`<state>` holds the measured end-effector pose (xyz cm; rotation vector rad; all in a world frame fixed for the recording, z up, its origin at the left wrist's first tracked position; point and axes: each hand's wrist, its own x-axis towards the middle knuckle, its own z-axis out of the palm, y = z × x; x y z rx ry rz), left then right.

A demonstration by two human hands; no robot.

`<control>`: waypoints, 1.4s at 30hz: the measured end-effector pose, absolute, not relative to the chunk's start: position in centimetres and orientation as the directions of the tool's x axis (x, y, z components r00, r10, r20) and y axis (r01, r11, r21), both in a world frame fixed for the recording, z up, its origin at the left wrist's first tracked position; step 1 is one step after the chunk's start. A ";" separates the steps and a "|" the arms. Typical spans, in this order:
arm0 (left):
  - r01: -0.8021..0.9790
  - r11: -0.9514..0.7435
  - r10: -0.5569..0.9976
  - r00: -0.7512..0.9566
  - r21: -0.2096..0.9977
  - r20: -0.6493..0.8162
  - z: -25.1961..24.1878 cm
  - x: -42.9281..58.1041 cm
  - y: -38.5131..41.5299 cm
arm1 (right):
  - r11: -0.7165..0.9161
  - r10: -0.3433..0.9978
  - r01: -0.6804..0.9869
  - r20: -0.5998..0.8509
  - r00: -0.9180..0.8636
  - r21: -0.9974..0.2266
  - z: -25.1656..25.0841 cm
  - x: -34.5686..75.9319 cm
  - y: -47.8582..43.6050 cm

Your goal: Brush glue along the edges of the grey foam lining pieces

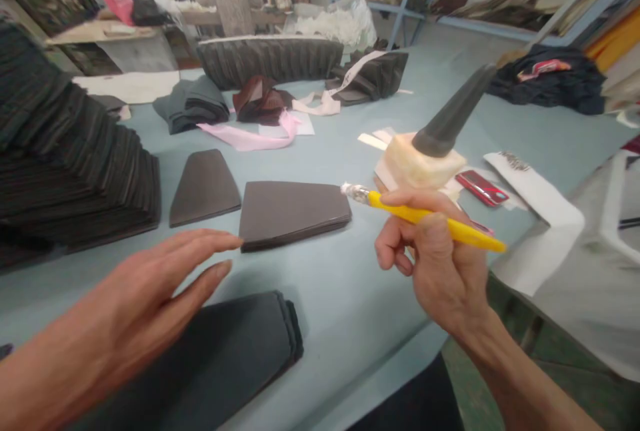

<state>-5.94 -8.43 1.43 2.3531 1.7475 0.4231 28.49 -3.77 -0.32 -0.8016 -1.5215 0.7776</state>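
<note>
My right hand (pixel 445 271) grips a small brush (pixel 473 233) with a yellow handle; white paste coats its tip. That tip is beside the right end of a short stack of grey-brown tapered panels (pixel 295 209). My left hand (pixel 145 294) has its fingers extended and holds nothing, its fingertips by the stack's lower left corner; whether they touch it I cannot tell. Under that hand lies a pile of dark fabric pieces (pixel 240 344). Another grey-brown panel (pixel 206 185) lies left of the stack.
A tall stack of dark pieces (pixel 110 171) rises at left. Behind my right hand stands a pale block (pixel 415 157) with a black handle (pixel 455 111). A red phone-like object (pixel 482 188) lies right of it. Fabric bundles (pixel 193 103) and a pink strip (pixel 250 136) lie farther back; a person (pixel 233 7) is beyond.
</note>
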 end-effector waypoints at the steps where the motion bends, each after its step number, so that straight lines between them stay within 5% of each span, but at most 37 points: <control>1: 0.875 -0.343 0.939 0.316 0.341 0.135 1.5 -4.9 -7.4 | 0.498 0.866 0.027 0.496 -0.061 -0.867 -0.4 28.4 -3.1; 10: 0.743 -0.621 0.784 0.582 0.248 0.216 0.2 0.1 -2.1 | 0.343 0.939 0.101 0.339 -0.059 -0.934 -1.1 26.5 3.1; 24: 0.811 -0.529 0.836 0.549 0.249 -0.015 -0.9 1.7 0.0 | 0.428 0.871 -0.025 0.420 -0.255 -0.904 -1.5 18.2 11.3; 42: 0.823 -0.500 0.846 0.530 0.269 -0.051 -2.0 1.9 -0.1 | 0.602 0.688 0.058 0.480 -0.544 -0.797 -1.8 16.3 14.3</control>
